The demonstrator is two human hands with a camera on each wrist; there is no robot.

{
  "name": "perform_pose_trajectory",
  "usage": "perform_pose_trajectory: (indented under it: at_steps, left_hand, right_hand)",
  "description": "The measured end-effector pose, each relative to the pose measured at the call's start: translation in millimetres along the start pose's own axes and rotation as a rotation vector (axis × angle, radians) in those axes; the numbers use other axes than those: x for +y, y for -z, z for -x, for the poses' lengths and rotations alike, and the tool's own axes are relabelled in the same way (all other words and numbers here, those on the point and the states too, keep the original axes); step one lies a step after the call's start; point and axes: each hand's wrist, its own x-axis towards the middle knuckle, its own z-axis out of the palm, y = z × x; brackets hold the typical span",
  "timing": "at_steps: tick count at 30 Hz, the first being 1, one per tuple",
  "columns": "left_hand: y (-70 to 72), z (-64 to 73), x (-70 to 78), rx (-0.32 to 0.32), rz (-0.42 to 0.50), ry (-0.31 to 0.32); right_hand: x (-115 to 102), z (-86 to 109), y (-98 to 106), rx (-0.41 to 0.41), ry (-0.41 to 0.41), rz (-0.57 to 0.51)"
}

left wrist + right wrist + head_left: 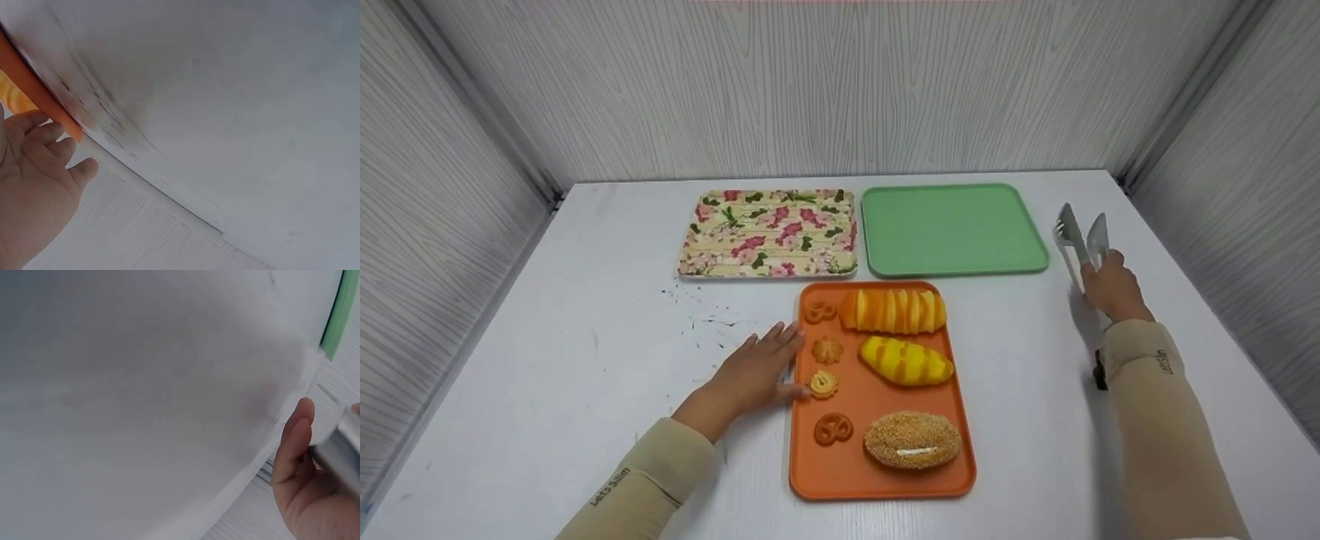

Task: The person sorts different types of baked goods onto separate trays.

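The right hand (1116,291) grips tongs (1076,238), seemingly readying a pickup, which calls for reaching the orange tray (885,486) beside outstretched left fingers (786,337).

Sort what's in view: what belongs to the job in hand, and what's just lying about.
Likely in the job:
tongs, held in the right hand
orange tray, left hand at its edge
three breads and four small biscuits on that tray

Perhaps just lying about:
floral tray, untouched
green tray, untouched

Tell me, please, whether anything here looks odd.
Dark flecks mark the white table between the floral tray and the left hand, standing out against its pale surface; whether scuffs or dirt, I can't tell.
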Motion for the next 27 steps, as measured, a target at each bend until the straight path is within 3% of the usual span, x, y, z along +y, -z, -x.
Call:
perform_pose_trajectory:
  at_steps: [5,19,27]
  left_hand:
    - [-1.9,-0.1,-1.4,0.018,-0.008,-0.021]
    - [-3.6,-0.1,-2.7,0.030,0.006,-0.024]
    - [-2.6,0.6,-1.8,0.025,0.015,-0.017]
  right_hand:
    - [0.6,2.7,-0.8,0.005,0.004,-0.082]
    - [2.4,1.0,-2.5,0.072,0.038,-0.087]
    - [-8.3,4.0,-3.2,0.085,0.062,-0.150]
